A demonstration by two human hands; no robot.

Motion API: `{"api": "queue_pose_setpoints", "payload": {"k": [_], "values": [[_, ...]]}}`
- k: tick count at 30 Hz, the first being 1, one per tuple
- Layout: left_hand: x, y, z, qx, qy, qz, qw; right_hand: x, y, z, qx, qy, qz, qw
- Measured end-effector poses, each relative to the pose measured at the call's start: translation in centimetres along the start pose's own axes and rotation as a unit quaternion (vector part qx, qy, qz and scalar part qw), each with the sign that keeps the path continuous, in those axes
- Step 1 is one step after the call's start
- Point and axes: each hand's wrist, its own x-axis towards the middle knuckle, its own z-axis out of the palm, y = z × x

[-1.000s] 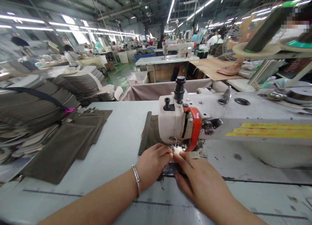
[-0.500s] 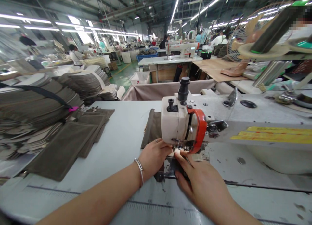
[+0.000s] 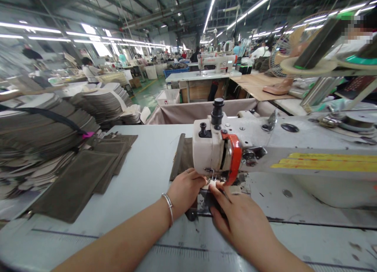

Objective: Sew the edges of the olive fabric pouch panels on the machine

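Note:
A white sewing machine (image 3: 207,152) with a red guard stands over a dark brown fabric piece (image 3: 185,157), which passes beneath its head. My left hand (image 3: 186,188), with a bangle at its wrist, is closed on the fabric's edge just left of the needle area. Right of the presser foot, my right hand (image 3: 237,211) presses close to the needle with its fingertips, thumb tucked lower around dark material. A small pale patch (image 3: 212,183) shows between both sets of fingertips. The fingers and machine head hide the stitching spot.
Sewn brown panels (image 3: 78,181) lie overlapped on the table at left, beside tall stacks of cut pieces (image 3: 44,126). Thread cones (image 3: 324,44) stand at upper right. Behind the machine hangs a cloth-lined bin (image 3: 203,111). A ruler scale (image 3: 179,250) runs along the front.
The view has shifted slightly, so the machine appears a little further left. Both hands keep nearly the same place at the needle, with little visible movement of the fabric.

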Motion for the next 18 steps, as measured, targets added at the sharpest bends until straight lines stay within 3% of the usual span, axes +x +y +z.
{"api": "queue_pose_setpoints", "payload": {"k": [9, 18], "values": [[0.29, 0.17, -0.28, 0.002, 0.005, 0.001, 1.0, 0.2, -0.37, -0.4, 0.0, -0.022, 0.01, 1.0], [-0.34, -0.18, 0.01, -0.019, -0.008, -0.009, 1.0, -0.03, -0.37, -0.21, 0.063, 0.002, 0.015, 0.998]]}}
